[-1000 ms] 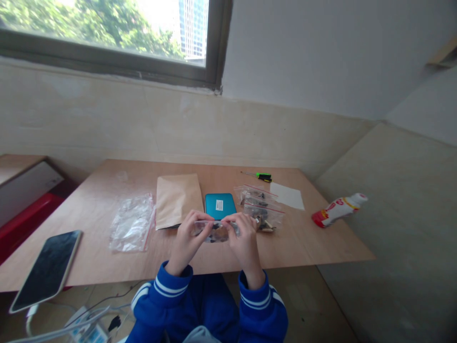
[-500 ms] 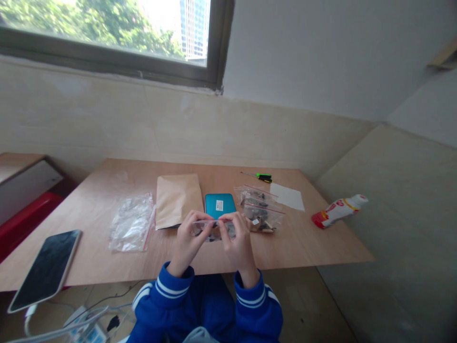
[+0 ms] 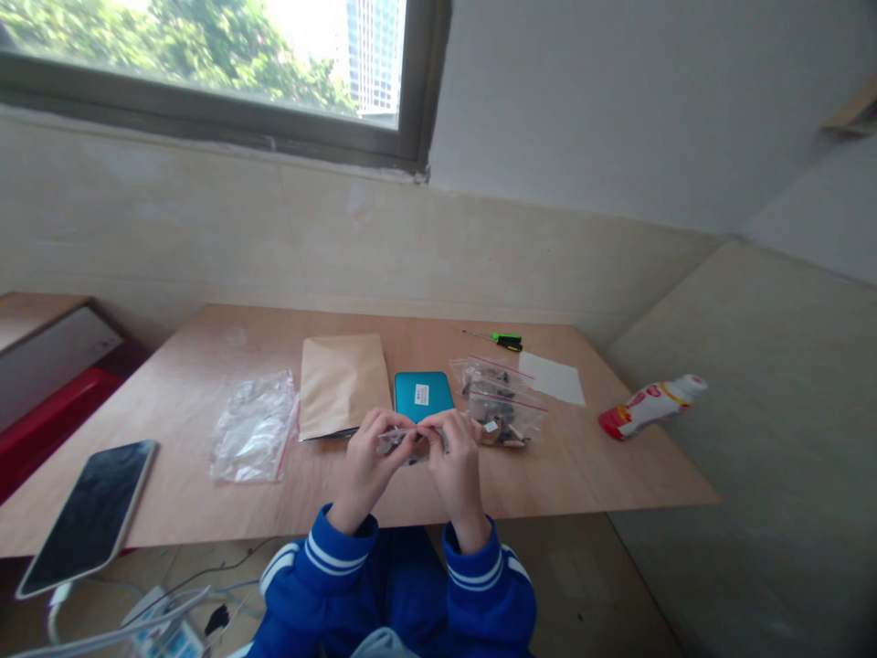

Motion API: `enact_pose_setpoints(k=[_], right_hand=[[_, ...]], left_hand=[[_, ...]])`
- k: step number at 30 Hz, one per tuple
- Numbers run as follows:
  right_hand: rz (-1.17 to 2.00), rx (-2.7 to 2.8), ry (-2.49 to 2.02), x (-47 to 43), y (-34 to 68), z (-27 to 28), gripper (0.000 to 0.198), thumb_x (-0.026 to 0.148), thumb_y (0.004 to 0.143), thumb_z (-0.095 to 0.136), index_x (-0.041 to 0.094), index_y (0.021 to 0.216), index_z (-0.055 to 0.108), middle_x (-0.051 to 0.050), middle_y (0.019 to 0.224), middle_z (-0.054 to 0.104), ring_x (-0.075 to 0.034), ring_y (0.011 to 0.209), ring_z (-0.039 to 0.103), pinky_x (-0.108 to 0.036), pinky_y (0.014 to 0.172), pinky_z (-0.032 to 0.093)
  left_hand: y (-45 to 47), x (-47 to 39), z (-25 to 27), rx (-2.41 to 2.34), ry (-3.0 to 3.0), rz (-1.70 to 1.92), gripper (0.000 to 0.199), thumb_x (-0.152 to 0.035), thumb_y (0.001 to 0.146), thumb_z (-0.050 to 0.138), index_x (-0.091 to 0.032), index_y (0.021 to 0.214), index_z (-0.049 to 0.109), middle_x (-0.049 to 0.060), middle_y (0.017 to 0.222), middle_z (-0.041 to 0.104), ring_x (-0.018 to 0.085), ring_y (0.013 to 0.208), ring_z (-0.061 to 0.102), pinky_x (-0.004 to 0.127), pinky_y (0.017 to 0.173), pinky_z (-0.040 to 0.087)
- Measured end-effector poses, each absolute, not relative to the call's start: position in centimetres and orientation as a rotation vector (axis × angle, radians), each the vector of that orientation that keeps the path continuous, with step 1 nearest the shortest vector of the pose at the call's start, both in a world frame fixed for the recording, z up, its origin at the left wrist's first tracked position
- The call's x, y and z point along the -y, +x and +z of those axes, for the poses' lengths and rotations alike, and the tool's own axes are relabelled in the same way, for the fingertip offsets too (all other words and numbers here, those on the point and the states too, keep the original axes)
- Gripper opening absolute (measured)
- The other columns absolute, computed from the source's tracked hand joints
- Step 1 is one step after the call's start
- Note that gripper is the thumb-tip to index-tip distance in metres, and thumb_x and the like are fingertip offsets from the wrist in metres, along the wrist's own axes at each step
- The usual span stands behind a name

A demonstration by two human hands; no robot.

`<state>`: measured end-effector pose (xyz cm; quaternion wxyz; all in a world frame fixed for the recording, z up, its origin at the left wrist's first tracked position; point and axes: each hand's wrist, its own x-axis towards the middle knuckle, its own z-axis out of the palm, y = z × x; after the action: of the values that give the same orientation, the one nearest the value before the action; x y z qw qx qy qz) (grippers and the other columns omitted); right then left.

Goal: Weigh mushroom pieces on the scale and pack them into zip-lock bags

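Note:
Between my fingertips, a small clear plastic bag (image 3: 392,440) is held up over the front of the table; dark small contents show faintly in it. My left hand (image 3: 372,461) pinches the bag's top edge from one side, and my right hand (image 3: 454,457) pinches it close by, the thumbs almost meeting. Fingers hide much of the bag. Just beyond my hands lies a teal flat box (image 3: 438,390) with a white label. Right of my right hand, clear zip bags (image 3: 524,416) with dark and wooden-looking small parts lie on the table.
A brown paper envelope (image 3: 343,379) and a flattened clear bag (image 3: 252,429) lie to the left, with a phone (image 3: 89,512) on a cable at the table's edge. Screwdrivers (image 3: 507,339), a white paper sheet (image 3: 552,377) and a red-white bottle (image 3: 648,408) are to the right.
My hands have drawn slightly closer together, and less of the small bag shows between them. The things on the table lie as before.

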<state>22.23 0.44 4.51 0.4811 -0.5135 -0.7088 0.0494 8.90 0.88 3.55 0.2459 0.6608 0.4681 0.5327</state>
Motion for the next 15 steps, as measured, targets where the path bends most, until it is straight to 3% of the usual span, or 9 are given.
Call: enact_pose_setpoints(k=[6,15], right_hand=[[0.036,1.697,-1.286,-0.4,22.0,4.2,0.022,0.015,0.093,0.048,0.021,0.073,0.053,0.001,0.071,0.060,-0.017,0.071,0.054,-0.032,0.078,0.032],[0.220,1.756,-1.259,-0.3,23.0,4.7,0.008,0.020,0.092,0.049,0.021,0.087,0.055,-0.002,0.082,0.062,-0.018,0.079,0.054,-0.034,0.079,0.034]], left_hand=[[9.2,-0.7,3.8,-1.298,1.777,1.448,0.007,-0.025,0.082,0.062,-0.019,0.079,0.064,0.002,0.079,0.064,0.016,0.078,0.061,0.027,0.070,0.048],[8.5,-0.6,3.2,-1.204,1.460,1.380,0.019,-0.037,0.085,0.059,-0.019,0.089,0.062,0.002,0.080,0.068,0.015,0.074,0.065,0.024,0.066,0.050]])
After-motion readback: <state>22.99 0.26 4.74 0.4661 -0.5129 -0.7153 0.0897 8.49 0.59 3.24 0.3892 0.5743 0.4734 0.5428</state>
